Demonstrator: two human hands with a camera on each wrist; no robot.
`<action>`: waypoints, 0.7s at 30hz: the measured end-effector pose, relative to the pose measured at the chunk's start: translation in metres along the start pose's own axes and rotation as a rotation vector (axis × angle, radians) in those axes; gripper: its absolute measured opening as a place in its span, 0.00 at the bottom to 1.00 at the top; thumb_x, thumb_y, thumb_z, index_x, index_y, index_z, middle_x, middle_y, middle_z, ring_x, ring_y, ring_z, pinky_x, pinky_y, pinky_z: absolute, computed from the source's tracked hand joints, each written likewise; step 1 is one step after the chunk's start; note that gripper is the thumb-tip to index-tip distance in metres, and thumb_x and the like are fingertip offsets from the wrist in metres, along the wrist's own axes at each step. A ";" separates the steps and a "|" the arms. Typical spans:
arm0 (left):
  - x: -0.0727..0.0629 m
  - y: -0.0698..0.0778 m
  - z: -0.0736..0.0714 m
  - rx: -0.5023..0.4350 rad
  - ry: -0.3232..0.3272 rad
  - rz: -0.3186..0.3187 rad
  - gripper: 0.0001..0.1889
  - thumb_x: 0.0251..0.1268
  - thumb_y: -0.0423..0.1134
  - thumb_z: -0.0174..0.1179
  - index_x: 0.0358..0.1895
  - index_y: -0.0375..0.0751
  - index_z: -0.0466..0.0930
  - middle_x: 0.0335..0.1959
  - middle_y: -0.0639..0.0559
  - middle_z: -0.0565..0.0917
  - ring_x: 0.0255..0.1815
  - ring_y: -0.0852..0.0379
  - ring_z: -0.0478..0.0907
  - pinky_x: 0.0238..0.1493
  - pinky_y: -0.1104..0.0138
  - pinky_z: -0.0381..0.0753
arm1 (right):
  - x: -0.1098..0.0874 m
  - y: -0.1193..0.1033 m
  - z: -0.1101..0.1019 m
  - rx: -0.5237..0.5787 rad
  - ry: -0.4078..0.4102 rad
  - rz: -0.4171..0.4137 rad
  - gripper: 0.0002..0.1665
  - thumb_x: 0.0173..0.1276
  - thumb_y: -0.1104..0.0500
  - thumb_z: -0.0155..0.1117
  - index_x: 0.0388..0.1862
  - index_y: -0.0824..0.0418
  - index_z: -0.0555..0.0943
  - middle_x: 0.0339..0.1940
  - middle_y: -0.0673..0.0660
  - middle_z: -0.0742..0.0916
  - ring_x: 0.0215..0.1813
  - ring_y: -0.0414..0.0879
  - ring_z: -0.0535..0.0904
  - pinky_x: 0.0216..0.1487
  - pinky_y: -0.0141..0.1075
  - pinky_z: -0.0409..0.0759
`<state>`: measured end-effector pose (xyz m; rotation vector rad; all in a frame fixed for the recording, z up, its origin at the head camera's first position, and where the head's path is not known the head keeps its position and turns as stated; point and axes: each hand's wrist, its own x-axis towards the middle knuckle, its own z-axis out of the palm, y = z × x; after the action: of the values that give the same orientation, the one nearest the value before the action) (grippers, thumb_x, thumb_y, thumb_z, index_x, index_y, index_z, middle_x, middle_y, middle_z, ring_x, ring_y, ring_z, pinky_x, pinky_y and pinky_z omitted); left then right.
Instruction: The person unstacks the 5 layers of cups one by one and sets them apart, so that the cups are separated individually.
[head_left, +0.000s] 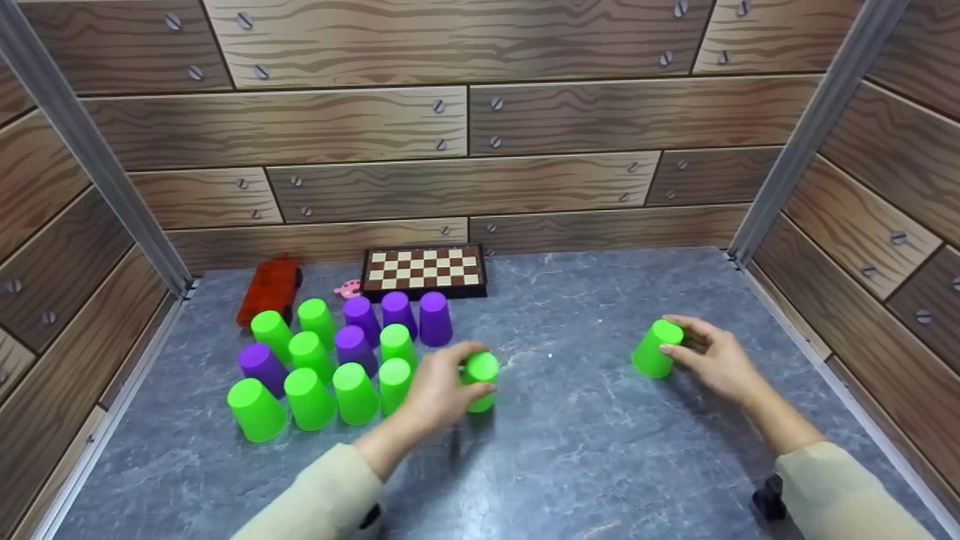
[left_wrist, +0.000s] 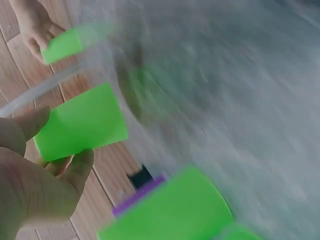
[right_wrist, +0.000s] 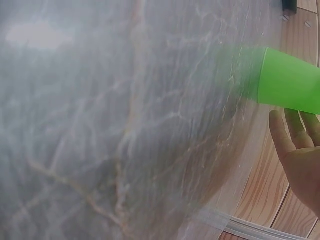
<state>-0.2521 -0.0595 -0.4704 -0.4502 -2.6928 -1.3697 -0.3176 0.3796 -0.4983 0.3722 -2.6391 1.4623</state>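
My left hand (head_left: 439, 391) grips an upside-down green cup (head_left: 481, 369) between thumb and fingers, just right of a group of cups. In the left wrist view a gap shows between this cup's (left_wrist: 82, 122) wide rim and its blurred reflection on the tabletop. Farther right, my right hand (head_left: 718, 365) holds a second green cup (head_left: 652, 352) from its right side, thumb in front and fingers behind. That cup is also mouth-down, with its wide end at the tabletop. The right wrist view shows the fingers (right_wrist: 295, 132) along the cup's (right_wrist: 287, 82) side.
Several upturned green cups (head_left: 259, 411) and purple cups (head_left: 436, 321) stand in rows at the left. Behind them are a red toy car (head_left: 270, 289), a small pink item (head_left: 349, 289) and a checkered board (head_left: 424, 270). Wood-patterned walls (head_left: 465, 124) enclose the grey tabletop (head_left: 570, 450).
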 end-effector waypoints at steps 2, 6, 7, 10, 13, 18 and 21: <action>-0.003 -0.005 -0.009 0.029 0.001 -0.010 0.30 0.56 0.33 0.80 0.64 0.35 0.83 0.57 0.40 0.88 0.56 0.44 0.86 0.59 0.53 0.86 | 0.000 0.000 0.000 0.005 0.003 -0.007 0.33 0.75 0.60 0.72 0.74 0.70 0.75 0.66 0.73 0.83 0.56 0.27 0.80 0.53 0.24 0.83; -0.010 -0.011 -0.018 0.066 0.001 -0.010 0.29 0.56 0.32 0.81 0.62 0.31 0.83 0.57 0.38 0.87 0.58 0.41 0.85 0.59 0.51 0.85 | -0.001 -0.001 -0.002 0.002 0.009 -0.016 0.33 0.75 0.62 0.72 0.74 0.72 0.74 0.67 0.74 0.82 0.56 0.27 0.80 0.53 0.24 0.82; -0.011 -0.012 -0.019 0.078 0.001 -0.003 0.28 0.56 0.32 0.81 0.61 0.31 0.84 0.56 0.38 0.88 0.57 0.41 0.85 0.58 0.51 0.86 | -0.001 -0.001 -0.002 0.001 0.006 -0.014 0.33 0.75 0.62 0.71 0.74 0.72 0.74 0.67 0.74 0.82 0.56 0.28 0.80 0.52 0.24 0.83; -0.013 -0.014 -0.019 0.084 0.001 0.000 0.27 0.57 0.32 0.80 0.60 0.31 0.84 0.54 0.39 0.88 0.55 0.42 0.85 0.56 0.51 0.86 | -0.001 -0.005 -0.002 -0.022 0.006 -0.021 0.33 0.75 0.63 0.71 0.74 0.72 0.74 0.66 0.73 0.82 0.57 0.33 0.81 0.51 0.24 0.83; -0.016 -0.016 -0.020 0.078 0.015 0.001 0.25 0.57 0.31 0.80 0.59 0.31 0.84 0.52 0.39 0.88 0.53 0.43 0.86 0.55 0.51 0.86 | 0.002 -0.017 0.004 -0.040 -0.004 -0.034 0.32 0.75 0.63 0.71 0.74 0.72 0.74 0.65 0.71 0.83 0.61 0.46 0.83 0.52 0.23 0.82; -0.020 -0.020 -0.020 0.074 0.037 -0.016 0.25 0.58 0.31 0.79 0.58 0.30 0.84 0.53 0.40 0.88 0.54 0.44 0.85 0.55 0.51 0.86 | 0.018 -0.051 0.032 -0.011 -0.044 -0.088 0.32 0.73 0.65 0.73 0.73 0.71 0.75 0.65 0.70 0.84 0.66 0.63 0.81 0.58 0.26 0.81; -0.020 -0.021 -0.019 0.071 0.048 -0.022 0.24 0.58 0.32 0.80 0.58 0.31 0.84 0.52 0.40 0.88 0.53 0.43 0.86 0.55 0.51 0.86 | 0.030 -0.076 0.056 0.013 -0.079 -0.135 0.32 0.72 0.65 0.74 0.72 0.70 0.76 0.63 0.69 0.85 0.65 0.63 0.82 0.60 0.31 0.82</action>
<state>-0.2404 -0.0905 -0.4799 -0.3778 -2.7049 -1.2677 -0.3251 0.2885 -0.4597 0.6083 -2.6069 1.4524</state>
